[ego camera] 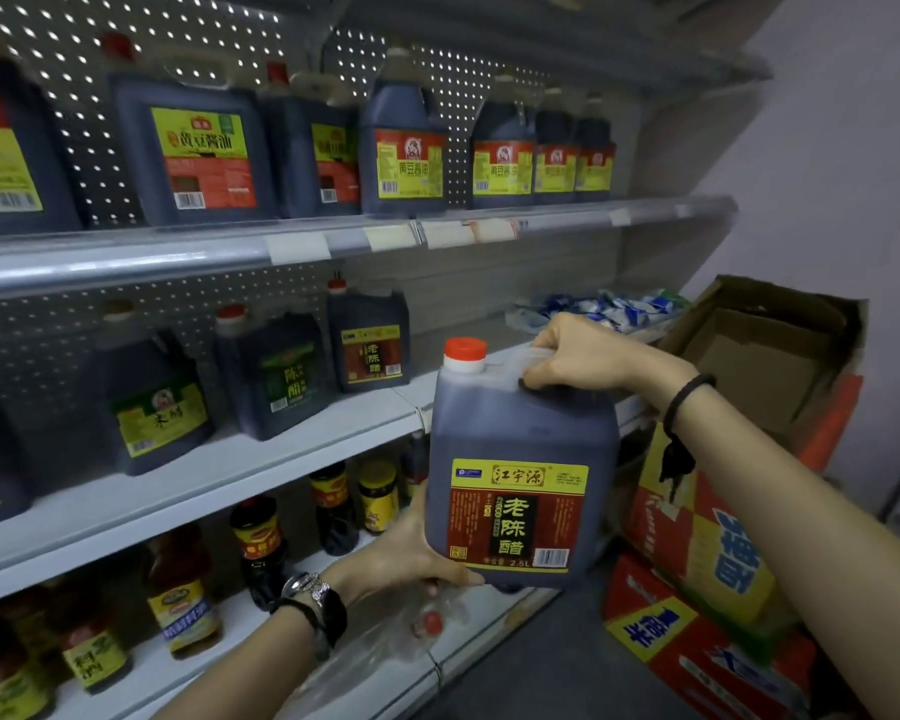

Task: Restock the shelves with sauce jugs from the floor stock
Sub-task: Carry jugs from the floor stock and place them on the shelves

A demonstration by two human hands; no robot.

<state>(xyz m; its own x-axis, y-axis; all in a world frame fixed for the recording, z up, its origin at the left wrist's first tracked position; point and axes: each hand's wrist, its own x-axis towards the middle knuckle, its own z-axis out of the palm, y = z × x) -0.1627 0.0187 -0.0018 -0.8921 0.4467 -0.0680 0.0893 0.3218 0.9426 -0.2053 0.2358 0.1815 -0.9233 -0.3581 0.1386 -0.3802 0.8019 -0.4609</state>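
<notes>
At 6 o'clock the left hand [411,561], a watch [313,597] on its wrist, holds the vinegar jug [520,449] by its bottom corner, thumb on the front edge. The 2.5L jug hangs upright at 5 o'clock, off the middle shelf [302,449]. At 3 o'clock the right hand [583,356] curls round its top handle. Cardboard boxes [697,537] stand at 4 o'clock.

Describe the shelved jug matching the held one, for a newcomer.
Middle shelf, left of the blue-white packets. The rightmost jug there sits farthest back. Its label is maroon under a yellow band; the jug beside it has a green one.
</notes>
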